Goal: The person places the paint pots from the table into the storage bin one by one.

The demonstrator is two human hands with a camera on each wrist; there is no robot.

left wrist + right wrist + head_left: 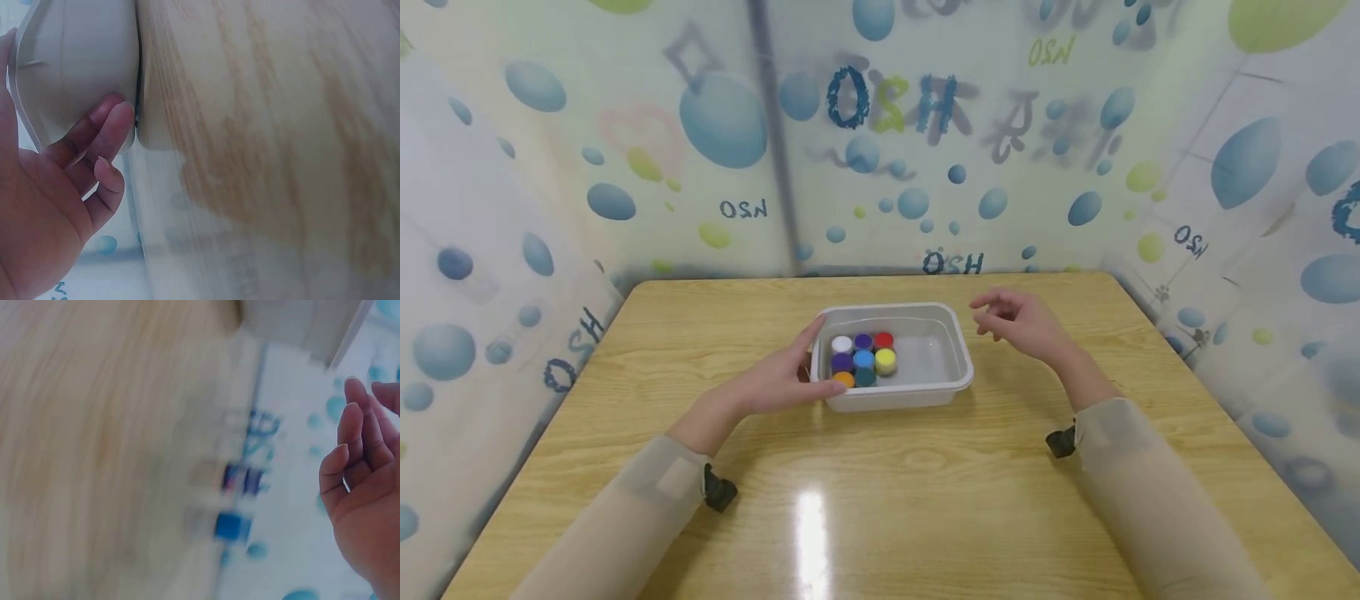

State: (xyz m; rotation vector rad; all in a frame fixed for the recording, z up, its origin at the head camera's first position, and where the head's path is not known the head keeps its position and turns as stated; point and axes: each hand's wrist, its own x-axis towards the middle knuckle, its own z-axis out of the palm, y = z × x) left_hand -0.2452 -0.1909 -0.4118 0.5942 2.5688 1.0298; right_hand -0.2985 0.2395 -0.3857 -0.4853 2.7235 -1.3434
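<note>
A pale grey-white plastic tub [928, 398] sits on the table, in the middle of the head view. Small round pots with coloured lids, among them a yellow one [886, 360], a red one [883, 340] and an orange one [844, 379], stand grouped in its left half. My left hand [778, 379] holds the tub's left end, thumb over the near rim. In the left wrist view its other fingers [115, 128] bend against the tub's outer wall. My right hand [1018, 323] hovers right of the tub, apart from it, fingers loosely bent with nothing in them.
A wooden table [925, 483] bears the tub and reflects a bright light near its front. Patterned cloth walls [880, 192] with blue and green spots stand behind and at both sides. A dark wrist camera [720, 490] sits at the left sleeve, another [1061, 442] at the right.
</note>
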